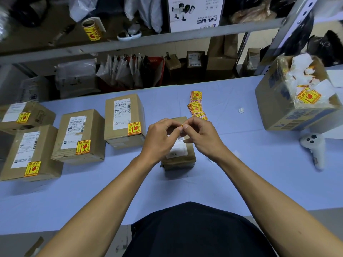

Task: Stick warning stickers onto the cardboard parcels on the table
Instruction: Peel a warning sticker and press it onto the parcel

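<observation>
My left hand and my right hand meet fingertip to fingertip above a small cardboard parcel with a white label. Both pinch one yellow and red warning sticker, seen edge-on between the thumbs and forefingers. A loose pile of the same stickers lies on the table just beyond the parcel. To the left stand several parcels that carry stickers: one at the centre, one beside it, one at the front left and one at the far left.
A large torn carton with a sticker stands at the right of the blue table. A white controller lies near it. A sticker roll sits on the metal shelf behind, among bags and boxes.
</observation>
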Demonstrator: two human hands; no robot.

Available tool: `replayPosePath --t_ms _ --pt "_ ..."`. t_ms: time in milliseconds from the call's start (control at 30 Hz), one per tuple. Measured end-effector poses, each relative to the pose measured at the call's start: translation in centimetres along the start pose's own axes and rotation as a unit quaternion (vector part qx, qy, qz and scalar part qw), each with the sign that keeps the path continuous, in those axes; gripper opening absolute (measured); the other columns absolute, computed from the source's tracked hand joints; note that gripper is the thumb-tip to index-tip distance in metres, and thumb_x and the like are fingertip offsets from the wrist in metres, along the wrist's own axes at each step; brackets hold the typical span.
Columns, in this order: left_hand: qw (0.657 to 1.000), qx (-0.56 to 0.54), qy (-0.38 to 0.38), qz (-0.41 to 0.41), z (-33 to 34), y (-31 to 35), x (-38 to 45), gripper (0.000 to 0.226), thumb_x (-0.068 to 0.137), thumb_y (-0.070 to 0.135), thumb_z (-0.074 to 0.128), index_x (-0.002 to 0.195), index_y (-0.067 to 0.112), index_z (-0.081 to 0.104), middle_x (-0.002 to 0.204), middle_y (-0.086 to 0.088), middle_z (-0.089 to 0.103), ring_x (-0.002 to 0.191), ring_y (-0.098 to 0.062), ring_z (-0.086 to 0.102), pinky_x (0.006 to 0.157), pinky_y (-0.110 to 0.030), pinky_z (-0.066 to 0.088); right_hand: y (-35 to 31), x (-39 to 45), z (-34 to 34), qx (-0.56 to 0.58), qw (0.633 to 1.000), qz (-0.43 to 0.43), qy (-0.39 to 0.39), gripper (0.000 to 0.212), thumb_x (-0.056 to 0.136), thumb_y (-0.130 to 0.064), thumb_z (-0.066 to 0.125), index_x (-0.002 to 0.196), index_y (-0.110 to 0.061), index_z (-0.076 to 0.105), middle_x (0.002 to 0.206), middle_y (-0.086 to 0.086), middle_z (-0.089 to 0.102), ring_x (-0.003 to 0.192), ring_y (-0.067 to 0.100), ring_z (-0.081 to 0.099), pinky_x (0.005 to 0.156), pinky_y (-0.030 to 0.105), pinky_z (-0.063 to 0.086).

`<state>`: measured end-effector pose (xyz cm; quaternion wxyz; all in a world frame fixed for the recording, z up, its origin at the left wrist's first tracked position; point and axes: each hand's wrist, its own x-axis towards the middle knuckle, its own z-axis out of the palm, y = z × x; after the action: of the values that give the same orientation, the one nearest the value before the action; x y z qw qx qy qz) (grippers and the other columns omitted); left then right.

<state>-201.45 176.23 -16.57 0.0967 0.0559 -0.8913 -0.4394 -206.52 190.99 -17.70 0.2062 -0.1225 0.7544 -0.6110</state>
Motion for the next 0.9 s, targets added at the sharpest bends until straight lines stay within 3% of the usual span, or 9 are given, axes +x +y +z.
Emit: replayPosePath --t_ms 167,367,900 --pt "1.000 0.008 0.021 0.009 0.46 0.22 -0.12 0.011 0.091 0.013 0.066 0.096 0.013 0.077 0.087 0.003 0.070 0.079 -0.006 0.063 0.072 -0.012 0.049 0.43 -0.04 0.40 0.019 0.999 0.011 0.029 0.014 0.099 -0.011 0.054 0.091 -0.006 0.065 0.079 0.005 0.067 0.078 0.013 0.068 0.071 0.036 0.062" --pt "0.998 -0.036 0.028 -0.038 0.64 0.25 -0.02 0.011 0.093 0.016 0.066 0.097 0.015 0.076 0.088 0.005 0.072 0.084 -0.006 0.066 0.075 -0.018 0.052 -0.06 -0.19 0.27 0.089 0.995 0.030 0.026 0.016 0.100 -0.007 0.052 0.098 0.004 0.064 0.075 0.006 0.065 0.073 0.010 0.065 0.071 0.033 0.061" --pt "0.996 -0.064 0.013 -0.057 0.72 0.18 -0.05 0.012 0.094 0.015 0.063 0.097 0.015 0.074 0.089 0.004 0.073 0.087 -0.010 0.069 0.081 -0.030 0.056 -0.16 -0.45 0.22 0.064 0.998 0.009 0.021 0.015 0.100 -0.008 0.052 0.096 0.000 0.064 0.074 0.000 0.064 0.073 0.009 0.064 0.074 0.033 0.061"
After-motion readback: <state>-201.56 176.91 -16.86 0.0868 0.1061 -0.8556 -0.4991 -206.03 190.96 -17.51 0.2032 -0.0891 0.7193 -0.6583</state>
